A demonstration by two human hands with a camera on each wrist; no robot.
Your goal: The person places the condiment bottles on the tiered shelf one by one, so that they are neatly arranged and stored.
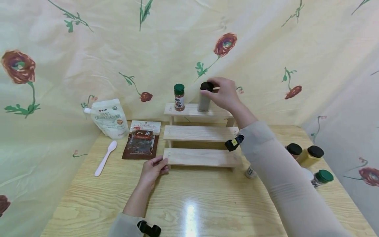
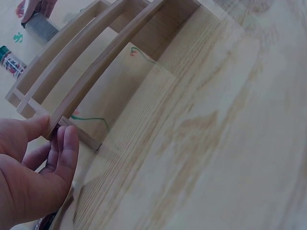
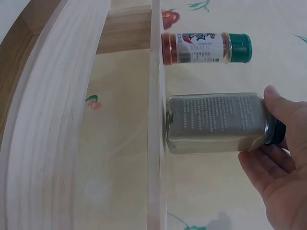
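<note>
A three-step wooden rack (image 1: pixel 201 133) stands against the patterned cloth. On its top step, my right hand (image 1: pixel 223 93) grips a square glass jar of greyish powder (image 3: pixel 216 122) around its black cap. The jar is upright, its base right at the step's surface. To its left stands a small spice bottle (image 1: pixel 179 100) with a green cap and reddish contents. My left hand (image 1: pixel 152 171) pinches the left end of the lowest step, thumb above and fingers beneath, as the left wrist view shows.
Left of the rack lie a brown spice packet (image 1: pixel 141 141) and a white spoon (image 1: pixel 105 158), with a white spouted pouch (image 1: pixel 109 118) behind. On the right, partly behind my sleeve, are black-capped jars (image 1: pixel 310 156), a green-capped bottle (image 1: pixel 323 177) and a small bottle (image 1: pixel 250 172).
</note>
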